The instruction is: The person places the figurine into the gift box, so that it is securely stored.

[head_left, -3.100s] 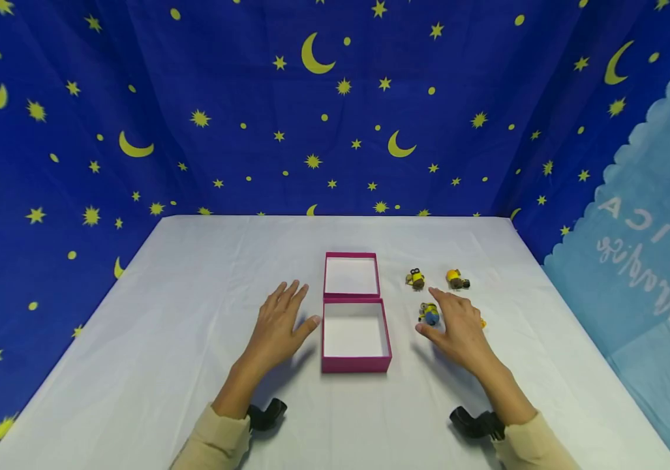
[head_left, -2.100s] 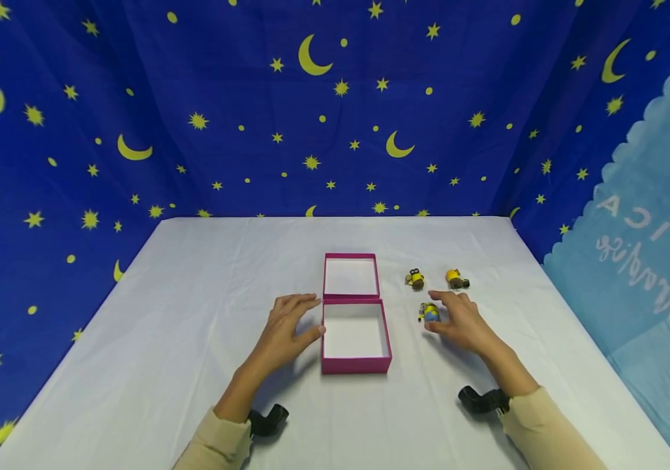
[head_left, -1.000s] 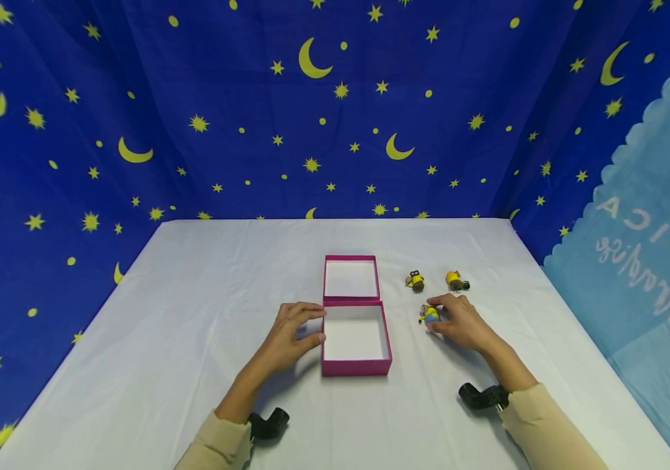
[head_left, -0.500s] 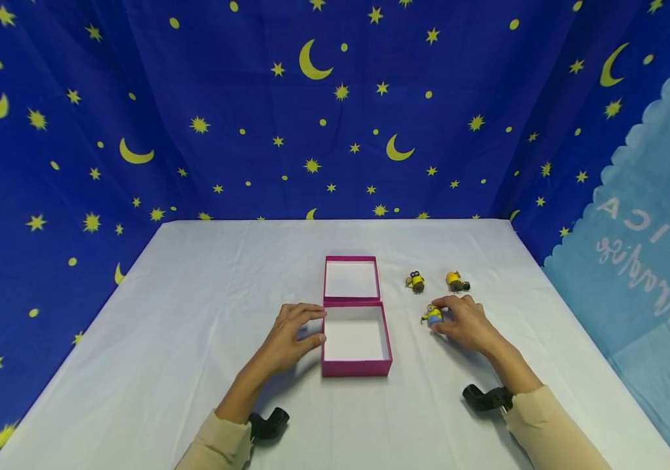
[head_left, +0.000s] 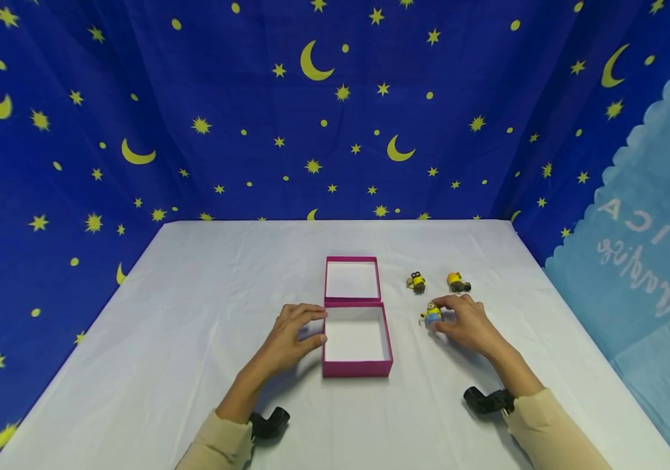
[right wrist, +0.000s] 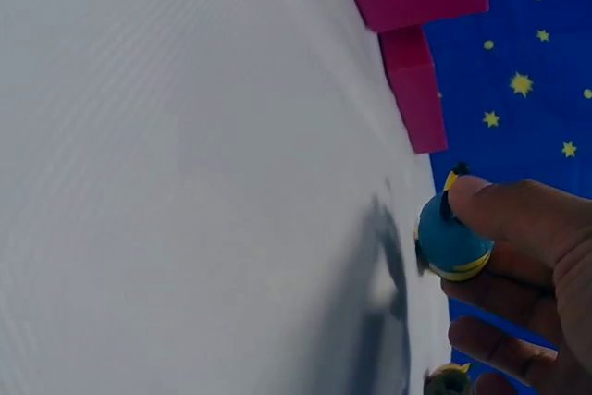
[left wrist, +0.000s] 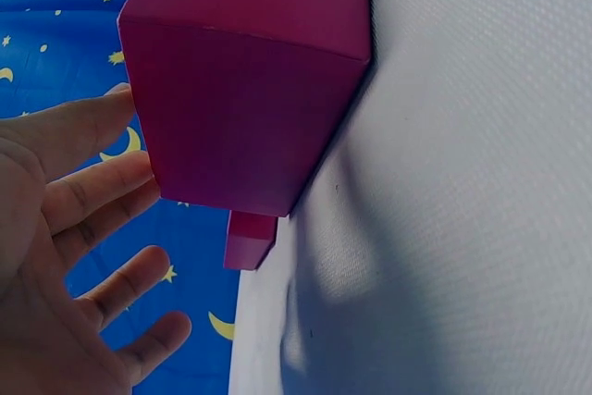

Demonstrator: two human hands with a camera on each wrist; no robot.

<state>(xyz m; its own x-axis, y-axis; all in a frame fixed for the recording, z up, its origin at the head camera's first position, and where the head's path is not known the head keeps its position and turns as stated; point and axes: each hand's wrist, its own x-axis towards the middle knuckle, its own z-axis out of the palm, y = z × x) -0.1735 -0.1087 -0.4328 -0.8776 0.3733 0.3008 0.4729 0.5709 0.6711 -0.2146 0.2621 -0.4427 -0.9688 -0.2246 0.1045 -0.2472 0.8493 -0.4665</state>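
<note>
- A white cloth (head_left: 135, 391) covers the bench (head_left: 241, 261).
- An open pink box (head_left: 357, 369) sits near the middle.
- At its twelve o'clock, just beside it, lies a pink lid (head_left: 352, 279), hollow side up.
- Between one and two o'clock from the box rests a yellow figure (head_left: 417, 282).
- A second yellow figure (head_left: 455, 281) lies at two o'clock.

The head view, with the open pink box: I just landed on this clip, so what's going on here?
A person is working with both hands. The right hand pinches a small yellow-and-blue figure to the right of the open pink box. The left hand touches the box's left edge. A second pink tray sits just behind the box, and a brown-and-yellow figure and an orange-topped figure are farther back on the right.
</note>
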